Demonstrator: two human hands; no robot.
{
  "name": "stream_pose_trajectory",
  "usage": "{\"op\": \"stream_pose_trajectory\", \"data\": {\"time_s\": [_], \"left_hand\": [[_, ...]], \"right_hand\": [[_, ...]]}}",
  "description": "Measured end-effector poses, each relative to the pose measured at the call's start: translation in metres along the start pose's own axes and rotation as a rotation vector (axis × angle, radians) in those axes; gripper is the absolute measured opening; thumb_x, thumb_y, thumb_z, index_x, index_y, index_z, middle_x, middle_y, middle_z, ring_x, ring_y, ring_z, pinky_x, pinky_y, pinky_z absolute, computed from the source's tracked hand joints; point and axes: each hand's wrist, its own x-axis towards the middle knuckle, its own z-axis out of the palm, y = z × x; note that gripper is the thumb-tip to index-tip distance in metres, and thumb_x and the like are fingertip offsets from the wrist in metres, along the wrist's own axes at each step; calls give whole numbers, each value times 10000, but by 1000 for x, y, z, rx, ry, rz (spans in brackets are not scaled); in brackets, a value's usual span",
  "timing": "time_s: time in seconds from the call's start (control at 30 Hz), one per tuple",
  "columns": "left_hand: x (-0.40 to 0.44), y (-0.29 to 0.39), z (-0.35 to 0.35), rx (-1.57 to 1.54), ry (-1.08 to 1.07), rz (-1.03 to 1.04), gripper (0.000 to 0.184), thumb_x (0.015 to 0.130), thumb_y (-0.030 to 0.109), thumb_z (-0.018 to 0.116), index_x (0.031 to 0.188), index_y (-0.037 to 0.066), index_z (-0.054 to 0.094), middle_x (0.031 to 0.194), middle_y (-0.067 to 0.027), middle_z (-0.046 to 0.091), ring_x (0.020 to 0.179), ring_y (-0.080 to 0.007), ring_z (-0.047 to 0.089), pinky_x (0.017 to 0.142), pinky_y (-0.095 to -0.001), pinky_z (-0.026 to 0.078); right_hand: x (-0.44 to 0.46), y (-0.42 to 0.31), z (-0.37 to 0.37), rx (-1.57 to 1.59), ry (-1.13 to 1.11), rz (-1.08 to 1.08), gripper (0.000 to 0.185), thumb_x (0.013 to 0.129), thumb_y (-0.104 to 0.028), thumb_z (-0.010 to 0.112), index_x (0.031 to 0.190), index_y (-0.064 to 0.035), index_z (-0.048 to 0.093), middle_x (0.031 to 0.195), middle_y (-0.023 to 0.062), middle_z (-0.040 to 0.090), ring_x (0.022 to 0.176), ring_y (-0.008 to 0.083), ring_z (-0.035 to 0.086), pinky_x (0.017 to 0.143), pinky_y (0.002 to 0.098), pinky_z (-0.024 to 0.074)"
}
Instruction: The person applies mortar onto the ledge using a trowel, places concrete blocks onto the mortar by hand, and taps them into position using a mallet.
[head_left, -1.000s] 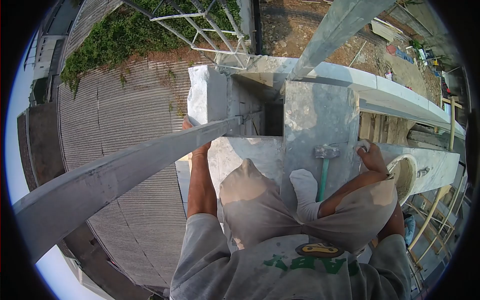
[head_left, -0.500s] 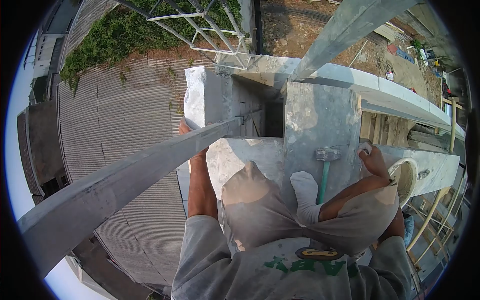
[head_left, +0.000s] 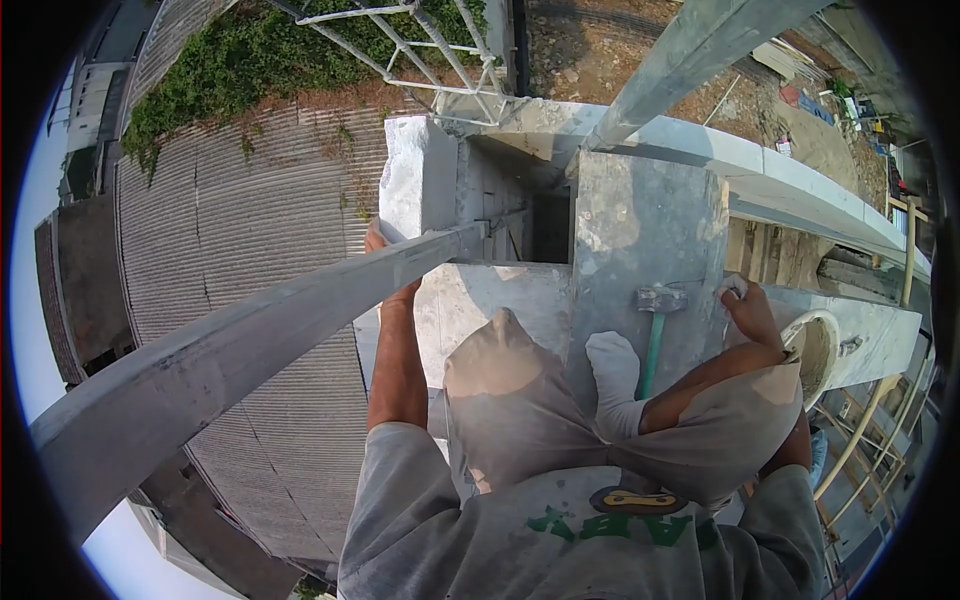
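Observation:
My left hand (head_left: 376, 238) is at the outer side of a rough-topped white block (head_left: 420, 175), fingers against its edge. A slanting grey metal beam (head_left: 300, 295) crosses in front and hides part of this hand. The block stands on a narrow wall top, by the pale wall surface (head_left: 500, 300). My right hand (head_left: 745, 300) is closed, its fingertips whitish, beside the right edge of a grey board (head_left: 625, 245); what it pinches, if anything, is too small to make out. A hammer (head_left: 660, 302) with a green handle lies on the board, near my white-socked foot (head_left: 615, 375).
A second metal beam (head_left: 690, 70) rises at the upper right. Between block and board a dark opening (head_left: 550, 228) drops down. Corrugated roofing (head_left: 230, 260) lies far below on the left. A round bucket (head_left: 815, 345) is at the right, near bamboo poles (head_left: 860, 435).
The view has shifted slightly, so the block appears a little higher and further right. Both hands stay at the same places, and the hammer lies as before.

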Motion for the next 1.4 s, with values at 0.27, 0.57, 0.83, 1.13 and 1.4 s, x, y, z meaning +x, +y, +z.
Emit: {"op": "stream_pose_trajectory", "data": {"time_s": [0.27, 0.57, 0.83, 1.13, 1.4], "left_hand": [[13, -25, 1, -64, -160, -132, 796, 629, 402, 835, 1155, -60, 458, 1048, -247, 570, 936, -339, 582, 810, -443, 465], [40, 0, 4, -87, -182, -117, 864, 623, 321, 836, 1246, -87, 396, 1095, -278, 582, 995, -379, 602, 860, -416, 477], [63, -4, -21, -132, -237, -340, 677, 662, 298, 790, 1158, -50, 490, 1022, -255, 632, 955, -335, 633, 841, -398, 486], [66, -3, -119, -192, -246, -522, 658, 692, 377, 751, 1159, -28, 524, 1009, -246, 627, 857, -360, 643, 807, -452, 484], [-40, -32, -122, -511, -192, -502, 603, 728, 262, 728, 1155, -110, 521, 1022, -194, 609, 829, -261, 613, 711, -348, 496]], "right_hand": [[11, -6, 15, 69, -38, -16, 219, 831, -201, 604, 856, 16, 599, 664, 94, 567, 603, 188, 556, 600, 348, 439], [11, -18, 23, -13, -126, -62, 242, 812, -213, 602, 888, 17, 613, 688, 150, 593, 619, 246, 594, 625, 365, 462], [0, -31, 15, -200, -59, -130, 262, 803, -215, 593, 939, 8, 621, 781, 243, 628, 785, 411, 619, 730, 448, 473], [-36, -19, 26, -114, 40, -117, 258, 824, -224, 619, 939, 7, 612, 762, 169, 642, 706, 310, 620, 683, 392, 484], [-104, -18, -28, 450, 240, 57, 139, 868, -166, 610, 917, -36, 621, 697, 18, 572, 636, 70, 514, 609, 253, 430]]}}
